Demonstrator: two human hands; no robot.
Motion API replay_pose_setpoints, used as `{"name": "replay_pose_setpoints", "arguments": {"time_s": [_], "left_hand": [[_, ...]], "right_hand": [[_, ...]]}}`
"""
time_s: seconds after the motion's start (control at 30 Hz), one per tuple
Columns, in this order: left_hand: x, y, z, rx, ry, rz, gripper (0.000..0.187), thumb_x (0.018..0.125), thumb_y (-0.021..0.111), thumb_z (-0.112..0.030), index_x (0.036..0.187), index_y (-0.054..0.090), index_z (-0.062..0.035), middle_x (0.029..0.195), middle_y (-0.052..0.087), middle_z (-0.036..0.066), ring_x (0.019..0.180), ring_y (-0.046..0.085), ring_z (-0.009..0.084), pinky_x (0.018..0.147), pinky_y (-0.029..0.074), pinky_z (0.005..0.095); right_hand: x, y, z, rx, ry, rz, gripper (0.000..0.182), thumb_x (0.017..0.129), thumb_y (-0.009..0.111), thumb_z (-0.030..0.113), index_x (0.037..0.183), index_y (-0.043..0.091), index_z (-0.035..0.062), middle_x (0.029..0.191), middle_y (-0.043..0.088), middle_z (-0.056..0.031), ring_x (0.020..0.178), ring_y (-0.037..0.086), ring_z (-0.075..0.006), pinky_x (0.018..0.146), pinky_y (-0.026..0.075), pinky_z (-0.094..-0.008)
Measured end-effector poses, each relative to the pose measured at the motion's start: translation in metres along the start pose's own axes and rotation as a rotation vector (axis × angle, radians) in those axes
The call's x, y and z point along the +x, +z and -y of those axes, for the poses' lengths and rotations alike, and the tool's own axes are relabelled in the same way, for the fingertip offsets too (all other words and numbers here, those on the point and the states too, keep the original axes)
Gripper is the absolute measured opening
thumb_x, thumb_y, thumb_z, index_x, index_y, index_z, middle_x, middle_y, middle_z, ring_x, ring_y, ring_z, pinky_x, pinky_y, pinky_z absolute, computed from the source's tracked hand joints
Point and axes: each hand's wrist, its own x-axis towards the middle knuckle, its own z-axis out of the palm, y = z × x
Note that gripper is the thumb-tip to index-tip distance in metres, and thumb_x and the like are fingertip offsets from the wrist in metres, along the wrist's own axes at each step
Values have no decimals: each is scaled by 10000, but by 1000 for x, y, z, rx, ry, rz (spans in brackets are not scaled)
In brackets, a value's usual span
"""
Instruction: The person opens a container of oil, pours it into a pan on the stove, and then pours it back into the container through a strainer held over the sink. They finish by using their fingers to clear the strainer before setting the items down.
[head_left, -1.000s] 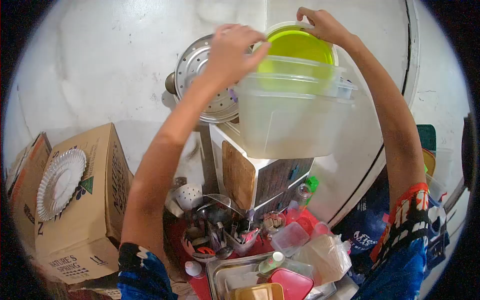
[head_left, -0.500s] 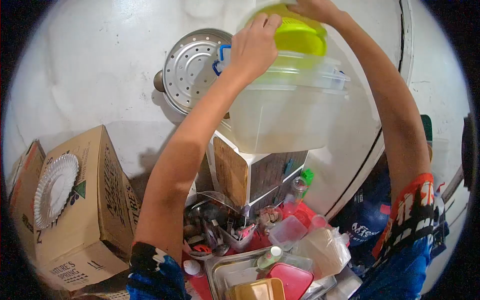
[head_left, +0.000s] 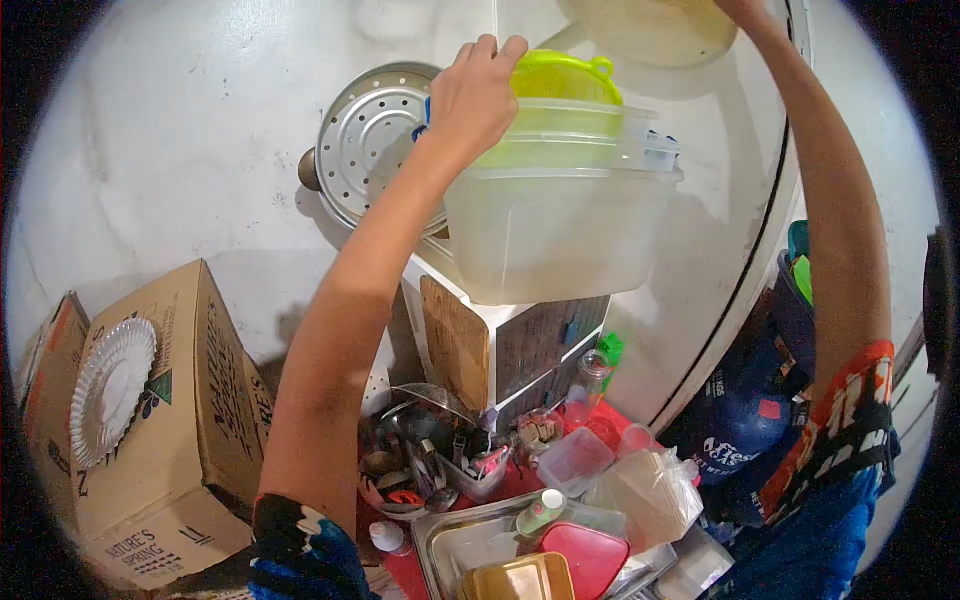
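High in the head view, my left hand (head_left: 468,95) has its fingers curled over the left rim of a lime-green colander (head_left: 570,78), which has a small loop on its edge. The colander sits inside stacked clear plastic bins (head_left: 560,235) on top of a white cabinet. At the top edge, my right hand (head_left: 745,10), partly cut off, grips a see-through yellowish bowl (head_left: 660,35) above and right of the bins. Left of the bins, a perforated metal steamer tray (head_left: 375,140) stands against the wall, partly behind my left hand.
Cardboard boxes (head_left: 150,420) stand at left, with a clear fluted plate (head_left: 113,390) against one. Below are a utensil basket (head_left: 430,470), a metal tray (head_left: 440,545), a pink-lidded container (head_left: 585,560) and several plastic containers. A blue gas cylinder (head_left: 740,430) stands right.
My right hand has moved up and right with the yellowish bowl, away from the colander. The colander's rim and loop now show. My left hand stays at the left rim.
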Motion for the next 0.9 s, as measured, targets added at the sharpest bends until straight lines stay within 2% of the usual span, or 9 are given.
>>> {"name": "replay_pose_setpoints", "arguments": {"time_s": [0.23, 0.3, 0.37, 0.47, 0.53, 0.63, 0.77, 0.83, 0.9], "left_hand": [[-3, -12, -7, 104, -33, 170, 455, 903, 477, -483, 1119, 575, -95, 990, 594, 124, 967, 570, 279, 751, 451, 441], [-7, -12, -5, 154, -11, 124, 478, 903, 467, -500, 1124, 583, -93, 987, 594, 123, 966, 568, 283, 769, 436, 443], [-10, -14, -2, 198, 9, 90, 501, 904, 456, -517, 1130, 592, -90, 984, 595, 123, 966, 566, 286, 788, 421, 445], [-17, -18, -4, 200, 2, 14, 467, 922, 456, -474, 1121, 607, -80, 1042, 572, 145, 997, 538, 295, 848, 401, 438], [-21, -27, -12, 71, -11, -22, 449, 929, 456, -453, 1125, 605, -77, 1054, 562, 146, 1005, 529, 303, 862, 400, 428], [-42, -59, -62, -236, -64, -85, 451, 918, 501, -441, 1115, 609, -50, 1029, 585, 141, 977, 548, 275, 861, 422, 378], [-109, -132, -150, -804, -330, 1005, 561, 834, 601, -532, 1020, 653, -6, 876, 663, 135, 807, 592, 177, 760, 469, 324], [-157, -146, -175, -814, -256, 1339, 665, 748, 614, -648, 904, 690, -6, 814, 663, 188, 774, 624, 266, 735, 484, 364], [-202, -166, -187, -1101, -261, 1227, 487, 763, 724, -455, 893, 665, 11, 706, 635, 87, 608, 603, 169, 577, 488, 312]], "right_hand": [[-2, -106, -30, -299, -101, -124, 348, 818, 602, 313, 1072, 529, 86, 712, 643, -217, 600, 628, -408, 493, 487, -504], [-16, -141, -33, -408, -145, -141, 243, 789, 604, 139, 1007, 516, 78, 549, 558, -33, 389, 504, -124, 304, 370, -263], [-45, -172, -66, -384, 35, -128, 417, 846, 611, 258, 1233, 513, 138, 763, 634, -175, 750, 628, -329, 674, 484, -363], [-75, -228, -105, -727, -337, 81, 469, 887, 578, 291, 1328, 469, 177, 944, 671, -178, 903, 657, -306, 790, 499, -337], [-95, -258, -43, -242, 353, 139, 451, 895, 596, 280, 1319, 480, 181, 948, 685, -155, 826, 666, -216, 723, 501, -319], [-130, -278, 21, -43, 587, 340, 474, 867, 646, 228, 1312, 488, 188, 891, 691, -128, 769, 640, -125, 666, 493, -280], [-200, -282, 73, 524, 677, 454, 463, 857, 667, 169, 1284, 495, 118, 844, 675, -75, 735, 612, -80, 621, 461, -200], [-224, -292, 106, 600, 716, 493, 437, 855, 671, 143, 1252, 501, 77, 857, 671, -68, 748, 613, -81, 627, 472, -204], [-244, -304, 138, 662, 755, 536, 465, 850, 676, 137, 1268, 481, 80, 875, 660, -68, 765, 607, -83, 641, 469, -204]]}}
